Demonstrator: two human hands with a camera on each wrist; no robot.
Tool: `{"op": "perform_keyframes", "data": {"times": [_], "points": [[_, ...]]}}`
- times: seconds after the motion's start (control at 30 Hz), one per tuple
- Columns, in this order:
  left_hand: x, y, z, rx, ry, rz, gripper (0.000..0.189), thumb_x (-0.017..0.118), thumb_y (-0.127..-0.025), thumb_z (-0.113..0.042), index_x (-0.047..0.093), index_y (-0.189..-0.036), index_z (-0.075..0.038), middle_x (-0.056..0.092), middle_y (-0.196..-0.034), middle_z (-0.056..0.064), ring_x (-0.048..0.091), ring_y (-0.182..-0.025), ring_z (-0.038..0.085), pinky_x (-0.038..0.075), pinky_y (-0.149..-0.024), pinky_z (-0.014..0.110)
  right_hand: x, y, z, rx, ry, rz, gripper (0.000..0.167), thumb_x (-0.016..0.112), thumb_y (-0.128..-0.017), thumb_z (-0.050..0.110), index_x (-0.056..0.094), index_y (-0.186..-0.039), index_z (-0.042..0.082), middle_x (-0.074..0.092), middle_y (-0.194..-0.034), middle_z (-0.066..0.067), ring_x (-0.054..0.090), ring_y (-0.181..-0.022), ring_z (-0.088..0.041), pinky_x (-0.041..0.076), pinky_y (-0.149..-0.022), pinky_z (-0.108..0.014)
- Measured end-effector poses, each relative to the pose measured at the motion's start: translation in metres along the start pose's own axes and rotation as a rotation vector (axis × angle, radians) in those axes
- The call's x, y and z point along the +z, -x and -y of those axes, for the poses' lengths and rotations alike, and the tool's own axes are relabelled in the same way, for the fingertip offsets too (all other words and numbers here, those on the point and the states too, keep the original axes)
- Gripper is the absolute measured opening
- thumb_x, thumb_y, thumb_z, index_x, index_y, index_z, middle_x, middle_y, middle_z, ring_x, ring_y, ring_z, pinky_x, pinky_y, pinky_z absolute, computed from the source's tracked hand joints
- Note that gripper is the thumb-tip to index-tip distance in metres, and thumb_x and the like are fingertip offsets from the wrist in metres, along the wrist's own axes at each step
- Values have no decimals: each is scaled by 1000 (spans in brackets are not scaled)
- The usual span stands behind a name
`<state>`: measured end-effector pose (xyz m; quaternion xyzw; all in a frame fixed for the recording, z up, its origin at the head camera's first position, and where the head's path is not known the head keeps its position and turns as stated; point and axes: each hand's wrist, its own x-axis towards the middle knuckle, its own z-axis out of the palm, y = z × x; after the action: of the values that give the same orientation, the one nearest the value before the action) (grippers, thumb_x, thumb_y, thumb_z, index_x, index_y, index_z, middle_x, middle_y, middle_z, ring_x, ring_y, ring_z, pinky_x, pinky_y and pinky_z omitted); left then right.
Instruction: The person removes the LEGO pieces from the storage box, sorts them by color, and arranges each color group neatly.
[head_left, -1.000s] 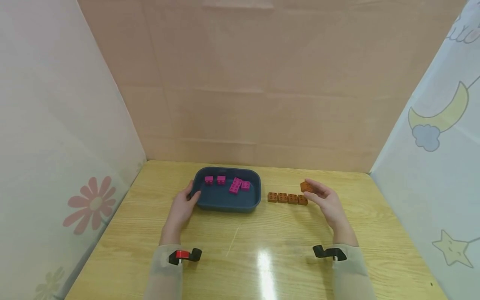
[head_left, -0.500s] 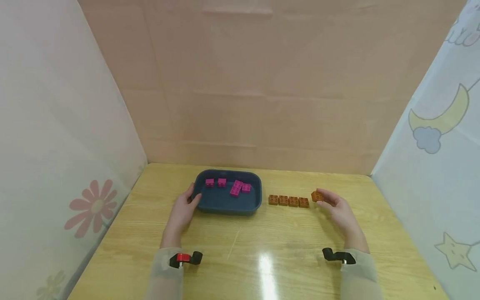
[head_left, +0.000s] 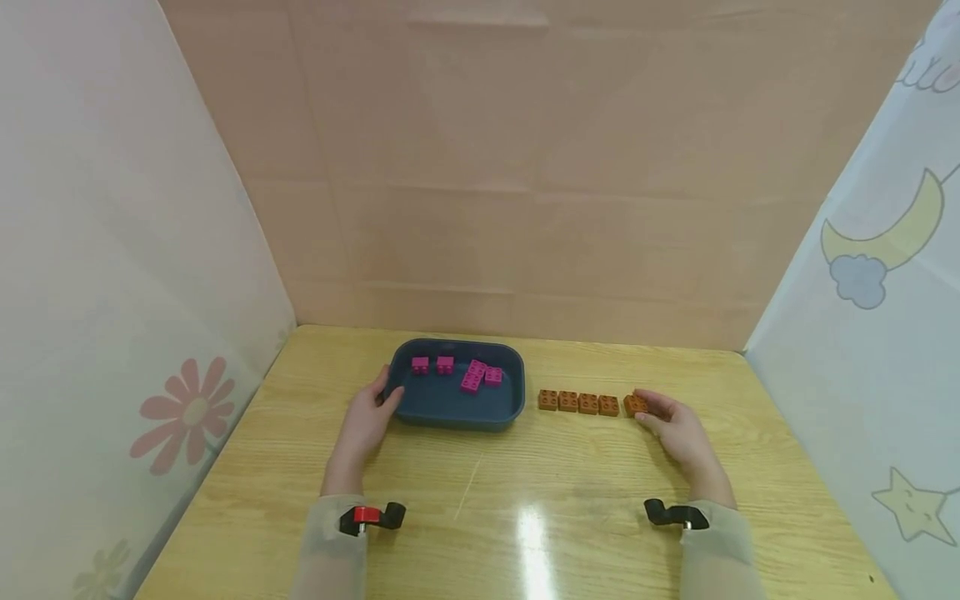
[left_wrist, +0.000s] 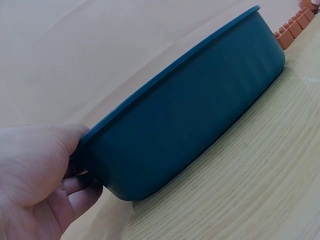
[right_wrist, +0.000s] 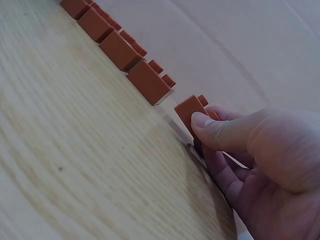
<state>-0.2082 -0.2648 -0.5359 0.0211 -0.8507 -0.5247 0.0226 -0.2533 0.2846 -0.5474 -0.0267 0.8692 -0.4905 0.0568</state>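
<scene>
my left hand (head_left: 364,422) grips the left end of the blue tray (head_left: 450,410) of pink bricks (head_left: 472,378), while my right hand (head_left: 682,437) pinches an orange brick (head_left: 633,405) just right of four lined-up orange bricks (head_left: 588,404).

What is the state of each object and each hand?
Dark blue tray: upright on the table
Pink bricks: inside the tray
Four orange bricks: studs up, in a row
Fifth orange brick: pinched, apart from the row
Left hand: holding the tray's left end
Right hand: pinching the fifth brick
</scene>
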Motion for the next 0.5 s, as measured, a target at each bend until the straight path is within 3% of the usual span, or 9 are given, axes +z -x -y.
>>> {"op": "perform_keyframes", "data": {"times": [0.1,0.17,0.5], "points": [[0,0,0,-3,0,0,70,57,-113,-31,26,-168,0,25,-174,19,25,-160,37,27,-128,52,2,0,-1,9,14,0,58,69,-107,25,52,-158,4,53,-157,-23,48,-145,-41,38,-119,-54],[0,0,-1,-2,2,2,70,57,-113,-30,26,-168,1,25,-174,19,24,-160,38,27,-128,52,2,0,-1,7,13,3,58,69,-107,23,51,-158,3,51,-158,-24,47,-146,-43,35,-121,-60],[0,0,-1,-4,4,7,69,57,-113,-30,26,-168,0,25,-173,19,26,-159,37,28,-128,51,5,-1,1,-7,29,10,54,67,-108,16,51,-158,2,48,-160,-26,45,-147,-46,33,-122,-63]]}}
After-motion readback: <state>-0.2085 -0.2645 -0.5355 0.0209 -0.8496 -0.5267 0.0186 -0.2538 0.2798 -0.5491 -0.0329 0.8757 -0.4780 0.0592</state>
